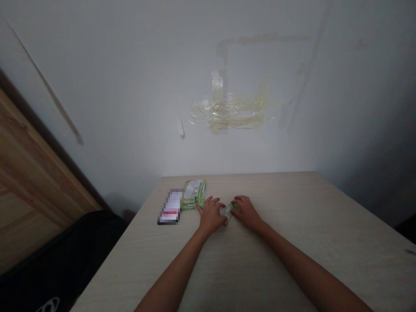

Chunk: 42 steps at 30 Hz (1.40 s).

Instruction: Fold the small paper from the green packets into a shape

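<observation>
A small green-and-white packet [228, 211] is lying on the table [292, 242], far from the near edge and a little left of its middle, and it is sitting right between the two hands. The left hand [211, 215] is resting knuckles up on the packet's left end, its thumb side pressing on the packet while its other fingers are spreading out flat toward the left. The right hand [247, 212] is lying knuckles up on the right end, fingers curling down over it, so both hands are gripping the packet together; most of it is hiding under the fingers, and its print is too small to read. Just left of the left hand, a stack [194, 193] of flat green packs is lying near the far edge, almost touching the spread fingertips. Beside the stack, further left, a flat pixelated block [170, 206] is sitting. Old tape [227, 112] is clinging to the wall [130, 86] beyond the table. A wood panel [29, 182] is showing at far left, with a black thing [65, 255] near it, below the table's left edge.
</observation>
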Each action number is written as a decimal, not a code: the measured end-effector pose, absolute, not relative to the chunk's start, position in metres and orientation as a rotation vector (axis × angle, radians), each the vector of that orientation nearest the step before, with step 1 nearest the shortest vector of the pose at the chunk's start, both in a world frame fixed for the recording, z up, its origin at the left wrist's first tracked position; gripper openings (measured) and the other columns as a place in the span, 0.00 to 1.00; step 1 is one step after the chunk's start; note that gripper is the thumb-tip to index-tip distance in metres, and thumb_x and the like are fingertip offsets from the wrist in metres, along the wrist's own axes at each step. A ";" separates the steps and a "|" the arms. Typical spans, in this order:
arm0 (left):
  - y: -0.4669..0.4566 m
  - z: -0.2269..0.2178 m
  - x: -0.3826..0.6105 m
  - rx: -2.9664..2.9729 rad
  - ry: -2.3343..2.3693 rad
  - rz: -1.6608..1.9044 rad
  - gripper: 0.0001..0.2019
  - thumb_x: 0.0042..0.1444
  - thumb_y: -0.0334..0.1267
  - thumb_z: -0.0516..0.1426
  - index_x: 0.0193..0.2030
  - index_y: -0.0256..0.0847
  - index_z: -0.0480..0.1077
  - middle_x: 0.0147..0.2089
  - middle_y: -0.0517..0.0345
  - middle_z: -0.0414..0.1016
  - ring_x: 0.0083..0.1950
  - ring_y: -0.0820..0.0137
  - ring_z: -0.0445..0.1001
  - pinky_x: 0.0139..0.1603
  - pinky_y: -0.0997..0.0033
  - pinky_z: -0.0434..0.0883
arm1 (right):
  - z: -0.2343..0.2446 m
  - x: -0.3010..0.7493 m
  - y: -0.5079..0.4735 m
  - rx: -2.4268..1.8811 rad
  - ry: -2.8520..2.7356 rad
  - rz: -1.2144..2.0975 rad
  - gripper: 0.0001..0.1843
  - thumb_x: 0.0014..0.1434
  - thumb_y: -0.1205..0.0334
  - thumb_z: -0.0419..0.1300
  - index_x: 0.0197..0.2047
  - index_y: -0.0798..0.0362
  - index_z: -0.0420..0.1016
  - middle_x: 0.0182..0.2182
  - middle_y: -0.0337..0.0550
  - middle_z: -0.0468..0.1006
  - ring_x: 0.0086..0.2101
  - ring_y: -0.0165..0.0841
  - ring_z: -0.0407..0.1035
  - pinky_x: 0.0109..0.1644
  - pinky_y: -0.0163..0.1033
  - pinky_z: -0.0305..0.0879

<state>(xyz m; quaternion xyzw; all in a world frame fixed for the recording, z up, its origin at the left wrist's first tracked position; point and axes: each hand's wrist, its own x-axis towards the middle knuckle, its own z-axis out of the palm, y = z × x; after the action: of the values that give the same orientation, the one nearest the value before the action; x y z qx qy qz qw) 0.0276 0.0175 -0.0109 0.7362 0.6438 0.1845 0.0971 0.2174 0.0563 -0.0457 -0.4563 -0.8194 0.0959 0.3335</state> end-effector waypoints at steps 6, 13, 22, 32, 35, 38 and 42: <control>0.016 -0.016 0.028 2.211 1.936 0.652 0.24 0.50 0.47 0.60 0.56 0.52 0.69 0.65 0.56 0.64 0.70 0.52 0.50 0.68 0.32 0.30 | -0.043 0.222 0.057 -1.198 -1.966 0.391 0.12 0.52 0.64 0.64 0.42 0.53 0.72 0.43 0.47 0.74 0.48 0.39 0.66 0.56 0.47 0.61; 0.014 -0.014 0.029 2.146 1.993 0.768 0.17 0.53 0.49 0.60 0.49 0.50 0.73 0.63 0.55 0.67 0.69 0.53 0.53 0.67 0.31 0.32 | -0.033 0.224 0.052 -1.255 -1.779 0.597 0.06 0.53 0.61 0.61 0.35 0.52 0.71 0.32 0.41 0.75 0.35 0.35 0.69 0.42 0.40 0.66; 0.014 -0.010 0.029 2.116 1.906 0.967 0.03 0.55 0.40 0.60 0.35 0.49 0.76 0.59 0.58 0.71 0.67 0.55 0.56 0.63 0.25 0.32 | -0.035 0.227 0.054 -1.260 -1.731 0.577 0.10 0.51 0.59 0.63 0.37 0.52 0.78 0.37 0.45 0.78 0.40 0.39 0.70 0.47 0.43 0.65; 0.013 -0.007 0.026 2.105 1.976 1.107 0.07 0.59 0.42 0.56 0.40 0.53 0.76 0.57 0.58 0.71 0.64 0.57 0.60 0.65 0.29 0.35 | -0.026 0.229 0.050 -1.084 -1.772 0.318 0.02 0.55 0.64 0.62 0.31 0.51 0.75 0.33 0.44 0.76 0.41 0.39 0.67 0.49 0.45 0.62; 0.013 -0.007 0.026 2.109 2.036 1.100 0.09 0.60 0.43 0.55 0.42 0.53 0.76 0.56 0.57 0.72 0.63 0.57 0.62 0.66 0.31 0.38 | -0.025 0.228 0.048 -1.057 -1.832 0.233 0.03 0.54 0.69 0.61 0.30 0.51 0.73 0.34 0.45 0.75 0.42 0.40 0.66 0.50 0.47 0.63; 0.013 -0.009 0.026 2.127 2.056 1.059 0.10 0.60 0.44 0.55 0.45 0.55 0.76 0.55 0.57 0.73 0.62 0.57 0.63 0.66 0.30 0.38 | -0.026 0.224 0.045 -1.024 -1.944 0.211 0.05 0.53 0.72 0.61 0.32 0.52 0.74 0.38 0.47 0.75 0.44 0.41 0.66 0.52 0.48 0.63; 0.014 -0.013 0.027 2.172 2.077 0.943 0.10 0.60 0.45 0.55 0.41 0.55 0.77 0.56 0.58 0.72 0.65 0.55 0.58 0.64 0.26 0.32 | -0.029 0.220 0.044 -0.995 -2.086 0.239 0.06 0.53 0.71 0.62 0.34 0.52 0.75 0.42 0.47 0.76 0.50 0.41 0.64 0.57 0.50 0.60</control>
<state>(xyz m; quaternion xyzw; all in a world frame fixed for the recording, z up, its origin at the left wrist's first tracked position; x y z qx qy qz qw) 0.0270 0.0139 -0.0129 0.6895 0.6595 0.2994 -0.0041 0.2203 0.0441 -0.0287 -0.3930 -0.8237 0.0945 0.3977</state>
